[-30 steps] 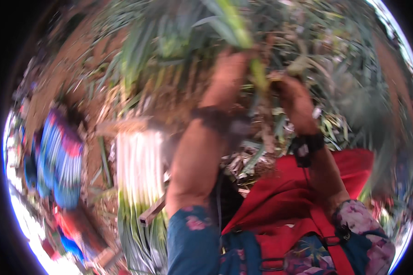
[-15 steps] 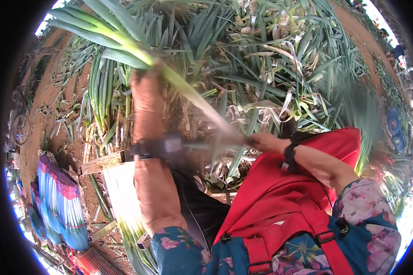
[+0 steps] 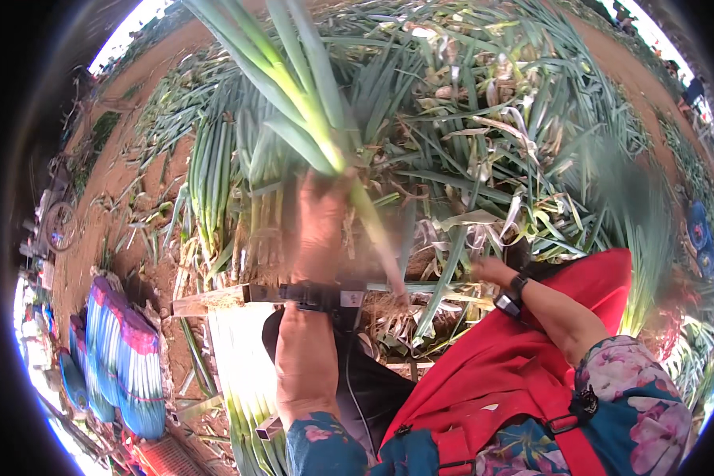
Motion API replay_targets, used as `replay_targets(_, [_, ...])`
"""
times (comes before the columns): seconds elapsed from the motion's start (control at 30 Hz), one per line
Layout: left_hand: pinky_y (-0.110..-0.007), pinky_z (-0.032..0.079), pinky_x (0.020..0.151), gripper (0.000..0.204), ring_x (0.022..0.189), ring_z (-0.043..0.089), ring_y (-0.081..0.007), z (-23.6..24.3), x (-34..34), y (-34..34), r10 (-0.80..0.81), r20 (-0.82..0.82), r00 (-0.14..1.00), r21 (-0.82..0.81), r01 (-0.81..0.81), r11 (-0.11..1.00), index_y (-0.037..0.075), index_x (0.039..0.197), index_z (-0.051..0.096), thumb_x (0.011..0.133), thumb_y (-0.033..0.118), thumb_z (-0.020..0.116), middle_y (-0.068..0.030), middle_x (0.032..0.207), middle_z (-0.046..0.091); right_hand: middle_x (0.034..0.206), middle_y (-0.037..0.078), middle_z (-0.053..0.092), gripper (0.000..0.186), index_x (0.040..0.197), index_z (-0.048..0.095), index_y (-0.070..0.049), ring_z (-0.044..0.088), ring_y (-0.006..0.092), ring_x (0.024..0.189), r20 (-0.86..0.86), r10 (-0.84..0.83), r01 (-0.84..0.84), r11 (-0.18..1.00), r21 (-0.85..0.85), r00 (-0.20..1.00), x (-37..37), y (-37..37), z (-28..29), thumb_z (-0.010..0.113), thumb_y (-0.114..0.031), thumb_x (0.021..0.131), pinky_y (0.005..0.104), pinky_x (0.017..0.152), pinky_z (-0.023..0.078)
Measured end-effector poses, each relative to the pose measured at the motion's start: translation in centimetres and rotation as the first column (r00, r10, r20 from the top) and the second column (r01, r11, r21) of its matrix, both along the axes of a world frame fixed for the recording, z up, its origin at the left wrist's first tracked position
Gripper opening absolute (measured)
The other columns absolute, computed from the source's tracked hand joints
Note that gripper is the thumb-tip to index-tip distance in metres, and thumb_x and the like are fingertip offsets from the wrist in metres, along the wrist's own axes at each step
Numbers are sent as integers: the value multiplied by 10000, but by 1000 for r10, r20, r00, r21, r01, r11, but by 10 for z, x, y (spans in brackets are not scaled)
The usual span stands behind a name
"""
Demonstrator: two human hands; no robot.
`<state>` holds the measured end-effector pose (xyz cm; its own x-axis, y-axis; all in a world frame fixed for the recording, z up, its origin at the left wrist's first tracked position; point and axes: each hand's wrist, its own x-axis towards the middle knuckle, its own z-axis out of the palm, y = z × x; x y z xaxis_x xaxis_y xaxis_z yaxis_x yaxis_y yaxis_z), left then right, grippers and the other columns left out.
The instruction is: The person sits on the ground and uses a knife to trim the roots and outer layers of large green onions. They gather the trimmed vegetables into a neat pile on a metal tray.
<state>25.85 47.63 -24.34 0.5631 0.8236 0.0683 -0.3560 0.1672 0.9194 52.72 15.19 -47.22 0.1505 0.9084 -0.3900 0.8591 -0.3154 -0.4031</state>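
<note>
My left hand (image 3: pixel 322 210) is wrapped round the upper stem of a large green onion (image 3: pixel 293 87). The leaves fan out up and to the left, while the pale stem slants down to the right to its root end. My right hand (image 3: pixel 496 271) is to the right of that root end, apart from it, with its fingers curled and somewhat blurred. Whether anything small is in them I cannot make out. Beneath my left forearm, a pile of trimmed green onions (image 3: pixel 246 357) with white stems lies by a wooden bar (image 3: pixel 214 301).
A broad heap of green onions and stripped leaves (image 3: pixel 468 135) covers the ground ahead. More green onions (image 3: pixel 210 174) stand bunched at its left. Blue-netted bundles (image 3: pixel 123 357) and a red crate (image 3: pixel 170 460) are at the lower left. A red apron (image 3: pixel 484 373) covers my lap.
My right hand has come off the root end and moved slightly right and down. My left hand has moved right and down in the picture with the green onion, which now hangs more steeply.
</note>
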Motion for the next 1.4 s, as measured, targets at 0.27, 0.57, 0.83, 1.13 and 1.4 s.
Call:
replay_targets(0.27, [-264, 514, 782, 303, 889, 633, -93, -12, 34, -58, -244, -90, 965, -48, 241, 969, 66, 1229, 653, 943, 127, 733, 7, 1027, 697, 1316, 123, 631, 724, 1400, 568, 23, 598, 221, 1191, -672, -47, 481, 735, 478, 739, -54, 159, 266, 671, -546, 963, 358, 1010, 484])
replay_targets(0.57, [-311, 521, 772, 312, 854, 643, -152, 12, 37, -75, -485, -248, 838, -108, 474, 874, 62, 1185, 657, 944, 255, 613, -34, 1004, 670, 1237, 59, 681, 593, 1289, 683, -14, 617, 132, 1014, -817, -44, 495, 813, 305, 575, -12, 155, 286, 721, -482, 926, 289, 775, 511])
replay_targets(0.83, [-307, 514, 750, 339, 807, 614, -151, -12, 67, -82, -409, -309, 858, 40, 442, 896, 41, 1134, 665, 851, 191, 555, -47, 939, 671, 1050, 30, 719, 418, 1248, 675, -28, 690, 116, 860, -935, 5, 664, 703, 256, 355, -12, 139, 274, 720, -334, 966, 278, 696, 559])
replay_targets(1.13, [-301, 546, 831, 395, 924, 655, -153, -11, 85, -85, -372, -239, 897, 12, 386, 923, 26, 1277, 587, 913, 176, 572, -51, 1075, 681, 1007, 47, 708, 384, 1226, 648, -6, 703, 132, 827, -961, 136, 711, 649, 269, 240, -15, 138, 282, 713, -298, 985, 300, 695, 574])
replay_targets(1.4, [-381, 578, 874, 397, 925, 694, -257, -20, 106, -100, -422, -54, 905, -357, 377, 855, -41, 1295, 566, 941, 94, 448, -122, 1082, 682, 1025, 96, 695, 450, 1250, 632, -27, 687, 217, 889, -926, 309, 769, 638, 34, -216, -15, 127, 291, 667, -407, 1011, 383, 776, 567])
